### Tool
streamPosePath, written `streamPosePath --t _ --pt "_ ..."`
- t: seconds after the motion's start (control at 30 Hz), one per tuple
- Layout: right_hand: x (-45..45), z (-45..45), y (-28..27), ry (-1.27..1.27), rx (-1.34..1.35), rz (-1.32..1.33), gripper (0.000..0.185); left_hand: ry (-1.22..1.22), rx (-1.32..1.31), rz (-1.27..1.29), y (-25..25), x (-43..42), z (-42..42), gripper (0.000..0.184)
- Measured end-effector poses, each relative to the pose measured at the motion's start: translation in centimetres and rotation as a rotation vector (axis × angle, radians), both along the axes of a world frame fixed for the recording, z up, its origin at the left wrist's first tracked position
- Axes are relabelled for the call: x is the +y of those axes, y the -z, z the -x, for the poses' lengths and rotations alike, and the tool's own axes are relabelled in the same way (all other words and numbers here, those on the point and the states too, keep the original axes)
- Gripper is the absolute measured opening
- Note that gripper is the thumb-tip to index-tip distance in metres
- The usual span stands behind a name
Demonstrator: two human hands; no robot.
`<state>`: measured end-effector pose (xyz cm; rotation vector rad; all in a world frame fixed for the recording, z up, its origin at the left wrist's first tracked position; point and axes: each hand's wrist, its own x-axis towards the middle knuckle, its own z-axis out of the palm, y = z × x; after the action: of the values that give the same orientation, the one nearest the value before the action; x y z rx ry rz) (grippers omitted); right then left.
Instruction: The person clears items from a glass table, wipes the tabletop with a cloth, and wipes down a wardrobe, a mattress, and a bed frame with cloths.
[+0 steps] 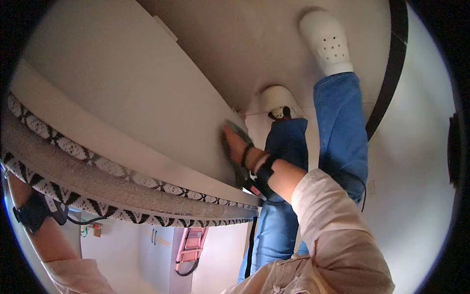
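My right hand [236,145] reaches down and is closed on a dark grey, soft-looking cloth [238,130], which lies against the pale side panel [161,93] of a piece of furniture. Motion blurs the fingers and the cloth's edges. Black bands circle the right wrist. At the far left, my left arm [54,240] wears a black strap with a small device and a cable. My left hand [18,188] shows only in part beside the furniture's patterned textile cover [98,164]; its fingers are hidden behind that edge.
My blue-jeaned legs [342,117] and white clogs [325,41] stand close beside the panel on the pale floor [235,44]. A dark strip [387,93] edges the floor by a white wall [416,132]. A pink folding step ladder [192,245] stands in the background near a cabinet [154,250].
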<state>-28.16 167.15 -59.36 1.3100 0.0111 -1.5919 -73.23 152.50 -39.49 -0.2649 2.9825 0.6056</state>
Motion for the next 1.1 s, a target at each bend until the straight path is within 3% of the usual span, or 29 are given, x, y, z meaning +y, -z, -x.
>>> streamPosePath --t 0.03,0.07,0.13,0.17,0.2,0.3,0.37,0.43,0.47,0.53,0.6,0.63,0.67,0.7,0.73,0.77,0.8,0.9,0.97,1.0,1.03,1.07,1.1 --pt "0.4 4.8 0.0 -0.072 0.129 -0.017 0.067 -0.013 0.012 -0.018 0.2 0.1 0.1 0.058" --pt "2.1 9.7 -0.2 0.027 0.540 0.015 0.067 -0.028 0.023 -0.037 0.2 0.2 0.2 0.058" --pt "3.5 19.0 -1.8 -0.133 1.227 -0.111 0.063 -0.053 0.047 -0.066 0.3 0.4 0.4 0.058" --pt "4.9 23.0 -4.5 -0.065 1.175 -0.065 0.062 -0.064 0.052 -0.077 0.3 0.5 0.7 0.059" --pt "3.4 24.5 -5.1 0.061 1.430 -0.304 0.036 -0.071 0.056 -0.088 0.5 0.6 0.9 0.059" --pt "2.2 21.5 -5.5 0.177 1.679 -0.353 0.035 -0.109 0.089 -0.132 0.4 0.7 1.8 0.059" --pt "-0.5 13.7 -2.6 -0.146 1.865 -0.440 0.036 -0.127 0.129 -0.185 0.8 0.3 2.7 0.060" --pt "1.8 13.9 -4.7 -0.330 1.527 -0.266 0.036 -0.194 0.143 -0.309 1.3 0.8 2.4 0.060" --pt "2.4 14.7 -5.5 -0.387 1.413 -0.220 0.036 -0.359 0.103 -0.529 1.3 4.9 1.7 0.060" --pt "2.3 16.8 -6.2 -0.232 1.480 -0.402 0.035 -0.396 0.120 -0.418 1.4 4.1 1.8 0.045" --pt "2.0 23.4 -5.0 -0.361 1.972 -0.585 0.038 -0.340 0.091 -0.396 0.9 4.4 1.3 0.039" --pt "1.7 27.0 -4.7 -0.270 1.936 -0.628 0.039 -0.212 0.135 -0.498 1.3 4.3 1.1 0.037" --pt "1.5 30.9 -4.6 -0.180 1.898 -0.671 0.041 -0.283 0.178 -0.438 1.3 4.7 1.1 0.036" --pt "1.9 35.3 -4.8 -0.316 1.948 -0.638 0.050 -0.354 0.216 -0.379 1.4 4.7 0.8 0.035" --pt "1.4 39.0 -4.3 -0.358 1.972 -0.658 0.054 -0.299 0.192 -0.305 1.6 -0.3 0.4 0.037" --pt "1.0 42.8 -4.0 -0.400 1.996 -0.679 0.058 -0.229 0.195 -0.200 1.4 0.1 -0.1 0.038" --pt "0.4 45.5 -3.2 -0.339 2.003 -0.755 0.057 -0.162 0.203 -0.093 1.3 0.5 -0.7 0.039" --pt "1.8 53.2 -1.6 -0.391 1.974 -0.699 0.053 -0.249 0.208 -0.114 1.0 1.2 -2.0 0.040" --pt "0.2 55.9 2.1 -0.949 2.317 -1.082 0.047 -0.272 0.189 -0.132 0.7 1.2 -2.3 0.041" --pt "-0.3 55.3 4.0 -0.903 2.155 -1.062 0.047 -0.281 0.180 -0.137 0.5 1.1 -2.3 0.041" --pt "-0.8 53.7 6.0 -0.860 1.993 -1.039 0.047 -0.021 0.161 0.110 0.2 0.8 -2.3 0.044" --pt "-0.3 51.7 7.1 -1.051 1.950 -0.861 0.050 0.240 0.136 0.354 -0.1 0.6 -2.4 0.046" --pt "0.2 48.9 7.8 -0.890 1.688 -0.723 0.052 0.500 0.108 0.595 -0.4 0.6 -2.6 0.049"
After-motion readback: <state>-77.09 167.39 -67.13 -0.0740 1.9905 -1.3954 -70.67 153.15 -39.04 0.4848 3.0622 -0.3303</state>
